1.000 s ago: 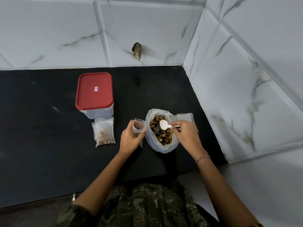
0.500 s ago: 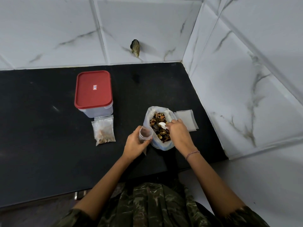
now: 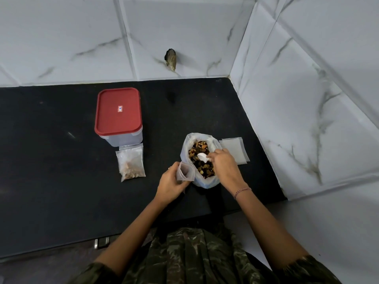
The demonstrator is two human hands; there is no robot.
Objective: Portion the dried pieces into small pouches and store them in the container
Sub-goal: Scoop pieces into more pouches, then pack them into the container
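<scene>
Black desk (image 3: pixel 51 160), shut in at the back by a marble-tiled wall (image 3: pixel 71 37) and on the right by a second tiled wall (image 3: pixel 307 119), the two meeting in a corner; near edge just in front of the body.

Towards the back left, a clear container (image 3: pixel 125 139) with its red lid (image 3: pixel 119 111) on, standing apart from the back wall. Just in front of it, at its base, a filled pouch (image 3: pixel 131 162) lying flat. Wide stretch of dark surface to the left of both.

Towards the right, an open plastic bag (image 3: pixel 205 183) of dried pieces (image 3: pixel 200 148), mouth spread wide, close to the near edge. Beside the bag's right rim, a flat stack of unfilled pouches (image 3: pixel 233 149), with only a narrow strip of desk between the stack and the right wall.

Left hand (image 3: pixel 171 184) curled round a small open pouch (image 3: pixel 185 171), mouth held up just beside the bag's left rim. Right hand (image 3: pixel 224 167) over the bag's right side, fingers pinching the handle of a white spoon (image 3: pixel 202 156), bowl lying among the pieces.

Between container and bag, an open lane of desk reaching to the back wall.
</scene>
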